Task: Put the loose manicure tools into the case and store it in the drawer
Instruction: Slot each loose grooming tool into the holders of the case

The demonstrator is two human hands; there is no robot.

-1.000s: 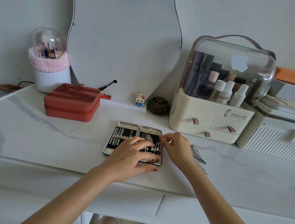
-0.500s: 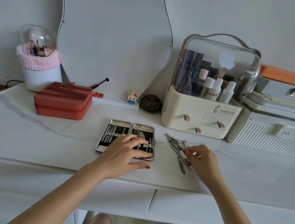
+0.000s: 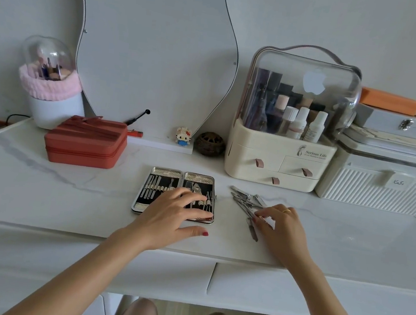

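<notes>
Left hand is lying flat, fingers straight, on the open manicure case. Right hand is pinching loose manicure tools just right of it.

Home dressing table, white marble-look vanity top, wavy mirror against the wall, clear-lidded cosmetics organiser at the back edge, domed makeup brush holder at the back left corner

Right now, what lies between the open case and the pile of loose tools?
Only bare marble tabletop separates the case from the loose tools, in the head view.
</notes>
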